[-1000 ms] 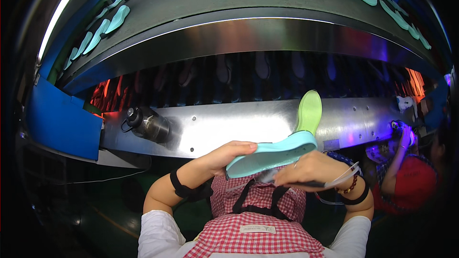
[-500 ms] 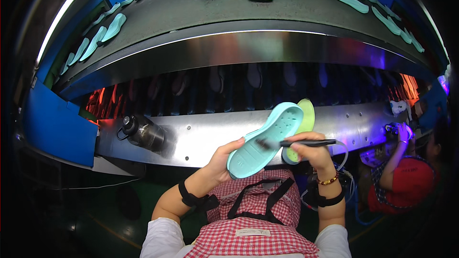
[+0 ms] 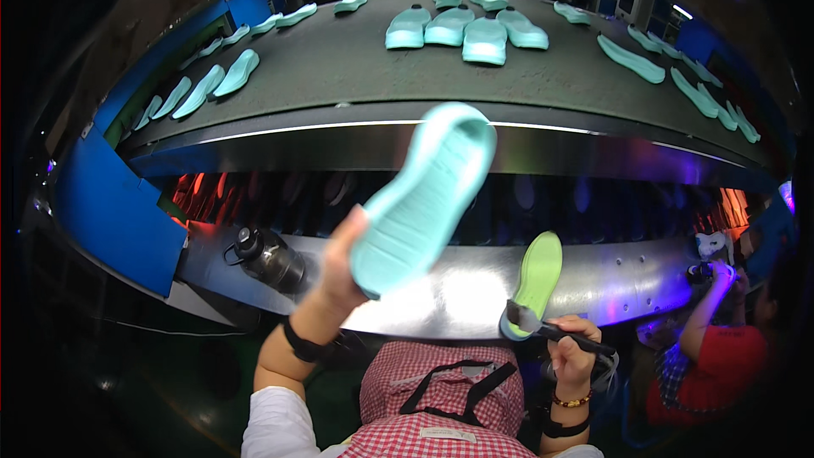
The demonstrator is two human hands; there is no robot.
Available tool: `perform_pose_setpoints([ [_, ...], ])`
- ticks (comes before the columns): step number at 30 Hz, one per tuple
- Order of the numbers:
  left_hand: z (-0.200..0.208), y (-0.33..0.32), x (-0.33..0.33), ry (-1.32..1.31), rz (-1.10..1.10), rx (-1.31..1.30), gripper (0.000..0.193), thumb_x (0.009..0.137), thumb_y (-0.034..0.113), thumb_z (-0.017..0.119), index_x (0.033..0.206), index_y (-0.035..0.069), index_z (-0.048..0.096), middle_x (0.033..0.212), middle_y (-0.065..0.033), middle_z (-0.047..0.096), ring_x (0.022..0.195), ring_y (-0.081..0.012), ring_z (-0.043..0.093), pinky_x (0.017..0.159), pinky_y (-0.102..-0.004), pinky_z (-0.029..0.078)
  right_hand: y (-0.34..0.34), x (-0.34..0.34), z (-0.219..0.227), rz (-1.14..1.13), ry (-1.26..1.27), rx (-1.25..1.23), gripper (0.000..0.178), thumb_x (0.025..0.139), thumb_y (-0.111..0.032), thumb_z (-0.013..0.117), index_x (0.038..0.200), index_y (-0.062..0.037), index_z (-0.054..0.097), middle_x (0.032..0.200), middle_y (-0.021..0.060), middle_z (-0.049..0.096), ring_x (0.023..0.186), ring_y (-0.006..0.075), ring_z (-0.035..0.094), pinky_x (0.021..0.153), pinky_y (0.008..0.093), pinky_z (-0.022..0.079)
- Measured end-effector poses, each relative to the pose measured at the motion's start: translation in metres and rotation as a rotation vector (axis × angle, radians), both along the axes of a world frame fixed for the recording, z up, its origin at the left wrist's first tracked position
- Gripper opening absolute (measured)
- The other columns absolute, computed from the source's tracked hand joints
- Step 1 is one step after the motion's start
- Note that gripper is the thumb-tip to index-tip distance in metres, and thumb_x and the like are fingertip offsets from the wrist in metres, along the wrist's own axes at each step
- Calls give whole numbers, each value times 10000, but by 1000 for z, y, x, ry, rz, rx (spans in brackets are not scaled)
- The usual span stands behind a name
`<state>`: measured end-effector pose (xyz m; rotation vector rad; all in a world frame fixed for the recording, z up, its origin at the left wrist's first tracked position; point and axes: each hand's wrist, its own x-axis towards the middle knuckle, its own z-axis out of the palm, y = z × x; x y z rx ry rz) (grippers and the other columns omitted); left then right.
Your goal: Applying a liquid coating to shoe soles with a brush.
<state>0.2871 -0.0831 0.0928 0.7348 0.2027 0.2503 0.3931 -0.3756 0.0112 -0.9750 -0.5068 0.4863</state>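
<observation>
From my station I see one dark conveyor (image 3: 322, 68) spanning twelve o'clock, six clustered soles (image 3: 484, 41) near its middle, and one metal surface (image 3: 458, 301) nearer. At eight stands one bottle (image 3: 271, 263). At seven-thirty the left hand (image 3: 343, 263) grips one aqua sole (image 3: 421, 203), held up at centre. At four lies one green sole (image 3: 540, 271); the right hand (image 3: 572, 358), beside it, curls around one brush (image 3: 543, 329).

The tabletop (image 3: 593, 288) is holding a bottle (image 3: 273, 263) left of the left hand (image 3: 341, 263), a green sole (image 3: 541, 270) by the right hand (image 3: 573, 349); beyond both, a belt (image 3: 339, 59) is carrying turquoise soles (image 3: 485, 41).
</observation>
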Motion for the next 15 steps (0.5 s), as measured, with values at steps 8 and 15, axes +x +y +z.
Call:
perform_pose_setpoints([
  [8, 52, 160, 66, -178, 644, -209, 930, 803, 598, 411, 1358, -2, -32, 1412, -210, 104, 1304, -343, 165, 1032, -536, 179, -27, 6, -35, -196, 358, -101, 162, 773, -2, 570, 927, 45, 556, 914, 214, 608, 413, 104, 440, 390, 200, 364],
  [15, 71, 164, 108, 484, 347, 910, 830, 795, 485, 543, 1357, 9, 160, 1377, -209, 228, 1281, -326, 226, 1051, -411, 180, -52, 13, -81, -304, 419, -185, 129, 805, 15, 520, 928, 41, 549, 924, 208, 601, 471, 128, 474, 451, 223, 406],
])
